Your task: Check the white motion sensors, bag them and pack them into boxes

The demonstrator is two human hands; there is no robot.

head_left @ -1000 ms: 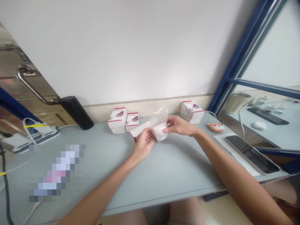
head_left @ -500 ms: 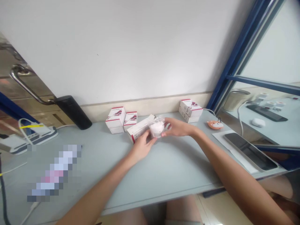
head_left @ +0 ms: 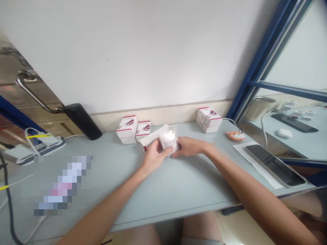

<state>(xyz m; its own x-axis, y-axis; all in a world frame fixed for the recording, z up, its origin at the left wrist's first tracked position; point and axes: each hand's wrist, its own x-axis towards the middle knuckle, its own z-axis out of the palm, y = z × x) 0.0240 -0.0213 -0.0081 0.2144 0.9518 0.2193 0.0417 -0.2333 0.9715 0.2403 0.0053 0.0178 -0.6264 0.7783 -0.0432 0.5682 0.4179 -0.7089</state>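
Both hands meet over the middle of the grey table (head_left: pixel 178 190). My left hand (head_left: pixel 153 157) and my right hand (head_left: pixel 187 147) are closed on a small white object wrapped in a clear plastic bag (head_left: pixel 168 141), held just above the tabletop. Right behind it lies a long white box with a red end (head_left: pixel 150 139). Two small white-and-red boxes (head_left: pixel 133 129) stand beside it near the wall.
Another stack of white-and-red boxes (head_left: pixel 208 119) sits at the back right, near an orange animal-shaped item (head_left: pixel 235 135). A dark tablet (head_left: pixel 274 165) lies on white paper at the right. A black cylinder (head_left: pixel 81 120) and a white power strip (head_left: pixel 38 144) are at the left.
The bag stood tall and loose above the object a second ago; now it is folded down around it, and both hands have lowered slightly toward the table.
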